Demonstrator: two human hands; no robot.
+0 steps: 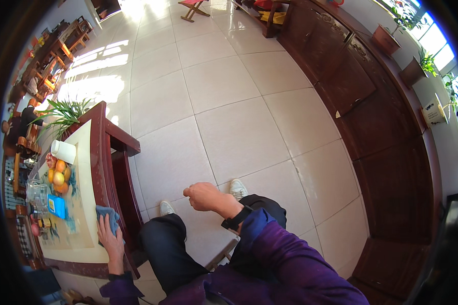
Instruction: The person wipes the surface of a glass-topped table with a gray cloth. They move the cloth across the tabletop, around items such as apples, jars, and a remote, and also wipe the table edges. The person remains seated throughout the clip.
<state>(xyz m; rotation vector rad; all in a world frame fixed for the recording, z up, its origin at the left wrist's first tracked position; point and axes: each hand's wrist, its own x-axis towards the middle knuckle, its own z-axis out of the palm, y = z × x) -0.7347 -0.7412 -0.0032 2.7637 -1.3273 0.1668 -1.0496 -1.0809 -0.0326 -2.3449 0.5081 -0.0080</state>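
My left hand [111,242] lies with fingers spread on a folded blue-grey cloth [107,218], pressing it against the red-brown wooden edge of a table [101,179]. Part of the cloth is hidden under the palm. My right hand [204,196] hovers above my knees with its fingers curled in, and nothing shows in it. A black band is round that wrist. On the tabletop, beyond the cloth, are a blue packet [56,206], a clear glass jug [37,192], several orange and yellow fruits [59,177] and a white paper cup [63,151].
A spiky green potted plant [66,114] stands by the table's far end. Dark red wooden cabinets [389,183] line the right side, with potted plants [387,40] on top. A folding stool [192,9] stands far ahead on the tiled floor [233,114]. A person [26,122] sits at far left.
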